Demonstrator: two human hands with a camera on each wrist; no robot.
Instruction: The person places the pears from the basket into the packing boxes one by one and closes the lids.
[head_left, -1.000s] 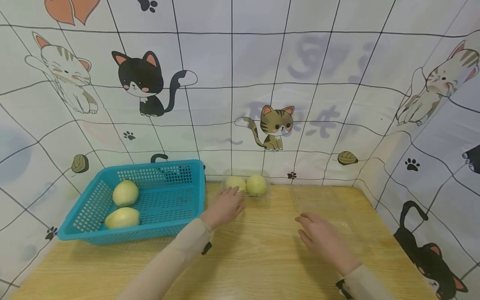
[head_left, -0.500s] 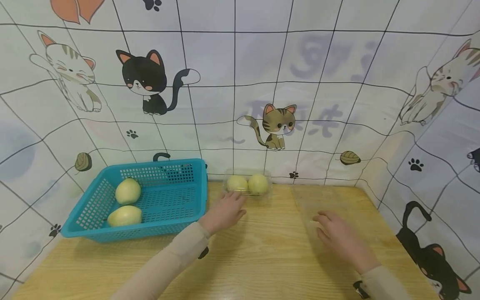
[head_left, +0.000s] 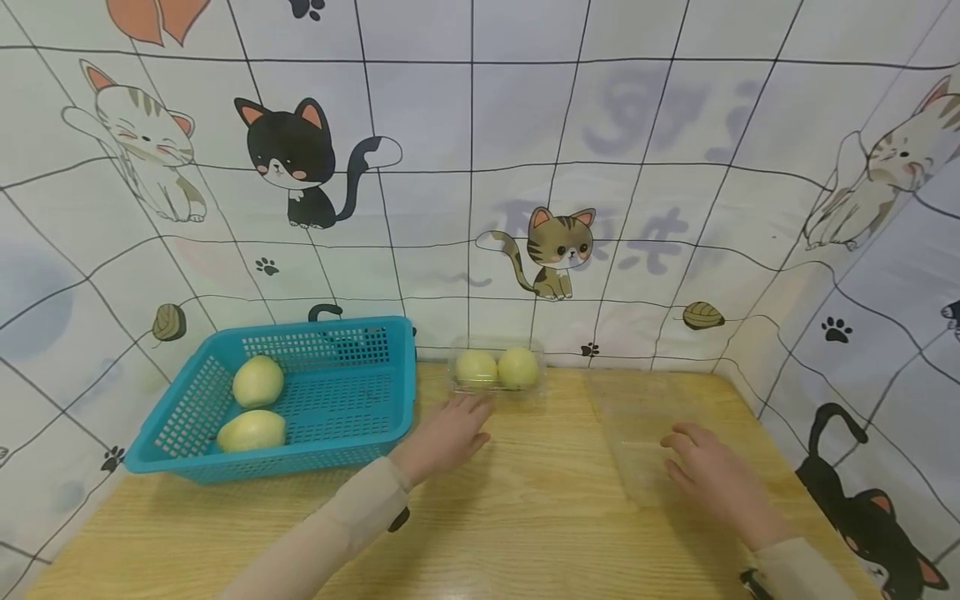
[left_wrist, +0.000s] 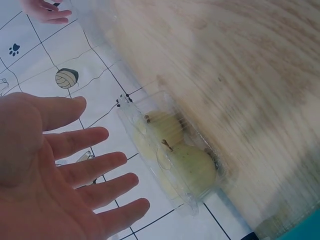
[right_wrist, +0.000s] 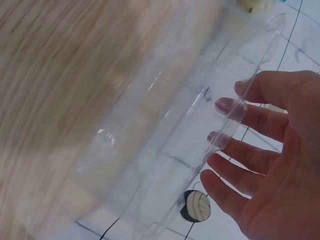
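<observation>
My left hand [head_left: 442, 435] is held palm forward with its fingers spread, just in front of a small clear plastic box [head_left: 496, 392]. That box stands against the wall with two pale yellow pears [head_left: 517, 367] inside. In the left wrist view the fingers [left_wrist: 97, 167] hold nothing, and a gap separates them from the box. My right hand [head_left: 716, 479] is at the right, beside another clear plastic container [head_left: 630, 425], hard to see against the wood. In the right wrist view its relaxed fingertips overlap the container's edge [right_wrist: 220, 135]; whether they touch it I cannot tell.
A blue perforated basket [head_left: 330, 417] stands at the left of the wooden table [head_left: 525, 525]. Two more pears [head_left: 255, 432] lie in its left part. A white sheet printed with cats [head_left: 420, 208] covers the wall behind and both sides.
The left hand has drawn back a little from the box of pears. The right hand has moved to the right, over by the other clear container. The view has shifted slightly.
</observation>
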